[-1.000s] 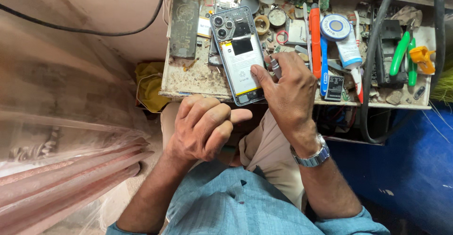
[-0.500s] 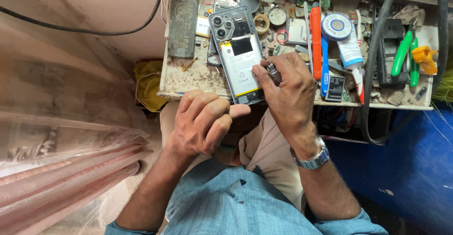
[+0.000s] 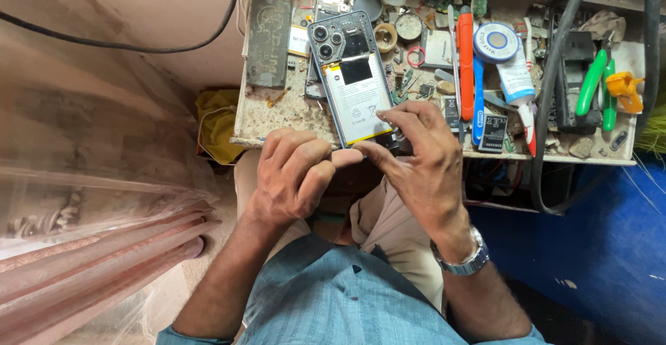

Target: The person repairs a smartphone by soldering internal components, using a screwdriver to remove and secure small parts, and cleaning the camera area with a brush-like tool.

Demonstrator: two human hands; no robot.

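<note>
An opened smartphone point(image 3: 350, 74) with its back cover off lies on the workbench, showing a white battery and the camera cluster at its far end. My right hand point(image 3: 416, 158) grips the phone's near right corner with thumb and fingers. My left hand point(image 3: 295, 171) is curled at the phone's near edge, its thumb pressed against the bottom end. Whether the left fingers hold a small tool is hidden.
The cluttered workbench point(image 3: 270, 119) carries a dark phone back panel point(image 3: 269, 36), an orange-handled tool point(image 3: 465, 54), a blue tool point(image 3: 479, 102), a white tube point(image 3: 517, 85), green-handled pliers point(image 3: 596, 81) and small parts. A thick black hose point(image 3: 548, 88) hangs at right. Plastic sheeting point(image 3: 90, 199) lies to the left.
My left hand has risen from my lap to the phone's near edge. My right hand has slid down to the phone's lower right corner.
</note>
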